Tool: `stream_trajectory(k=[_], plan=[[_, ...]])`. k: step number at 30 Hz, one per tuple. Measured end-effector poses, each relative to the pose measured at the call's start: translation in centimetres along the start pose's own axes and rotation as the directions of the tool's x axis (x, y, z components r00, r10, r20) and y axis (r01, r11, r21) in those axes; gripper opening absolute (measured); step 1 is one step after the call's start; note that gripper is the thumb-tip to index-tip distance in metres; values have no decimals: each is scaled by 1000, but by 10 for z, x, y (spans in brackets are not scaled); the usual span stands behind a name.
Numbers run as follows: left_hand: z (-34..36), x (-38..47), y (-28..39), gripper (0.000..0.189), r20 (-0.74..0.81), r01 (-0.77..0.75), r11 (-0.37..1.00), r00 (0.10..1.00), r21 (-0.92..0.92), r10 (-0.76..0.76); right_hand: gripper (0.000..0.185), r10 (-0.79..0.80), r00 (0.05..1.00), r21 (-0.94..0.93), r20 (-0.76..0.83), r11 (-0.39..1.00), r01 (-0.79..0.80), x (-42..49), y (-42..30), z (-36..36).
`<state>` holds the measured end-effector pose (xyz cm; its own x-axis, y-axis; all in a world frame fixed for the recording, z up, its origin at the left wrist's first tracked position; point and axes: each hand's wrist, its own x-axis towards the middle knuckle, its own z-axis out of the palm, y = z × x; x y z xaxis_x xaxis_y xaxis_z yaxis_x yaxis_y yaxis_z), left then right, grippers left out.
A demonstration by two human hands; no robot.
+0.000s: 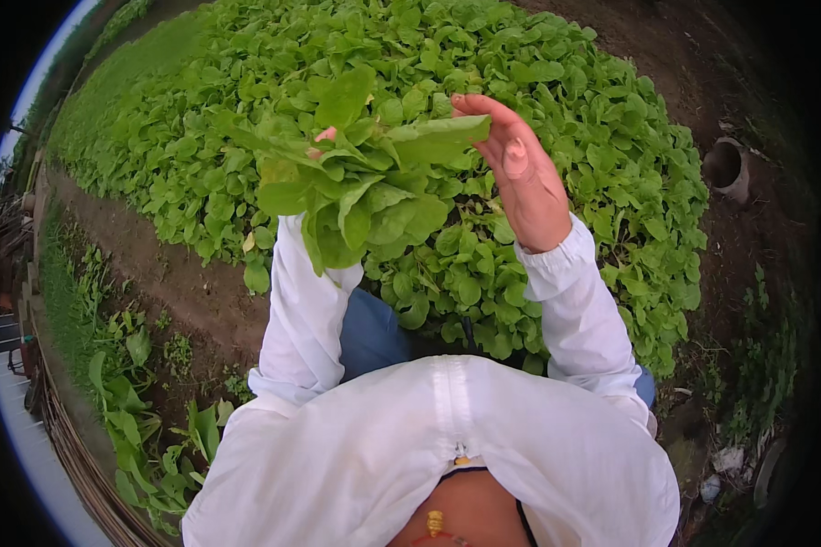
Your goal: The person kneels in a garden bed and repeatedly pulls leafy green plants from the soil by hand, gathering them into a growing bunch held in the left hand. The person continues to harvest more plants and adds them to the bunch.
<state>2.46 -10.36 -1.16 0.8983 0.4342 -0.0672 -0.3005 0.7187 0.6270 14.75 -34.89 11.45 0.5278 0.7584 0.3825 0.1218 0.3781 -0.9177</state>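
Observation:
A loose bunch of leafy greens (376, 205) is held up in front of me over the crop bed. My left hand (325, 135) grips it from the left and below, mostly hidden behind the leaves, with only fingertips showing. At the bunch's right side is my right hand (523, 178), palm turned inward and fingers curved. The tip of one long leaf (445, 137) overlaps its fingers; whether they touch that leaf I cannot tell. Low green plants (465, 273) of similar leaf grow densely beneath both hands.
Bare soil (198, 294) borders the bed at left, with larger leafy plants (126, 424) nearer me. A hollow cylindrical pipe (725, 167) lies on the dirt at right. Pale debris (728, 459) is at lower right. Long thin poles (75, 444) run along the left edge.

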Motion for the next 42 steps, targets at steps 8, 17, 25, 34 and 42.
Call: stream_trajectory(k=[8,17,25,34,42], plan=[[108,-27,-4,30,217,214,926,965,-310,-150,44,-21,998,6,56,1000,21,-13,2,11],[113,-24,-10,19,240,173,888,925,426,-296,59,251,965,-9,-76,968,-253,-6,-7,-34],[121,-13,-48,26,214,167,714,886,680,-411,44,178,969,-628,-170,738,-246,4,30,-22],[104,-14,-43,20,228,481,746,748,460,-623,26,244,891,-302,-384,878,-371,8,23,-51],[110,-17,-39,20,254,492,668,665,557,-702,28,704,701,-1,119,706,-708,-9,59,-44]])
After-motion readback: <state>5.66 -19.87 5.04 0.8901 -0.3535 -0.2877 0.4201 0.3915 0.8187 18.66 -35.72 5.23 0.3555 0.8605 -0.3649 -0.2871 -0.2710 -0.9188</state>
